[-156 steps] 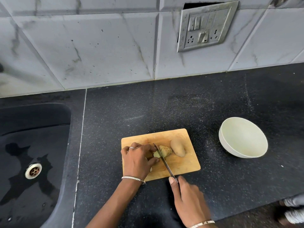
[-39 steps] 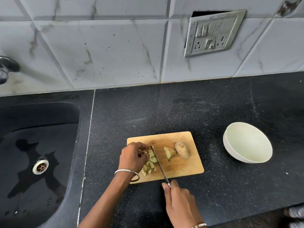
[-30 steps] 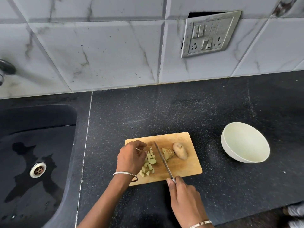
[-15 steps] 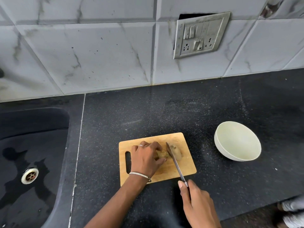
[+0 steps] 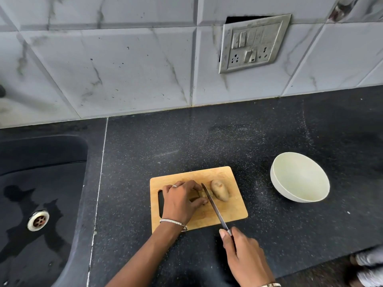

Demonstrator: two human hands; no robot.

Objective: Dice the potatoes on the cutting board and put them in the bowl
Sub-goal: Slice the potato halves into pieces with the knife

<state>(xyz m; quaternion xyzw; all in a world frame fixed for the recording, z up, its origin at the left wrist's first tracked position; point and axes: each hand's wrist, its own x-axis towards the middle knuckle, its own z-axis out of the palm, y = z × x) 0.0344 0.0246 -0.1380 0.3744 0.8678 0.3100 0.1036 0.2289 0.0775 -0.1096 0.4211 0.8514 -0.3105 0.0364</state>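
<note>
Left hand (image 5: 182, 201): curled over cut potato (image 5: 204, 194) on board (image 5: 230, 212).
Right hand (image 5: 246, 259): grips knife (image 5: 214, 207), blade against cut potato.
Whole potato (image 5: 220, 190): on board, right of blade.
Bowl (image 5: 300, 179): on tabletop (image 5: 269, 131), right of board.

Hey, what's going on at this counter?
A person is chopping potatoes on a light wooden cutting board on the black speckled counter. The left hand curls over a partly cut potato piece, while the right hand grips a slim steel knife, its blade laid against that piece. A whole brown potato lies just right of the blade. The round white bowl further right is empty.
</note>
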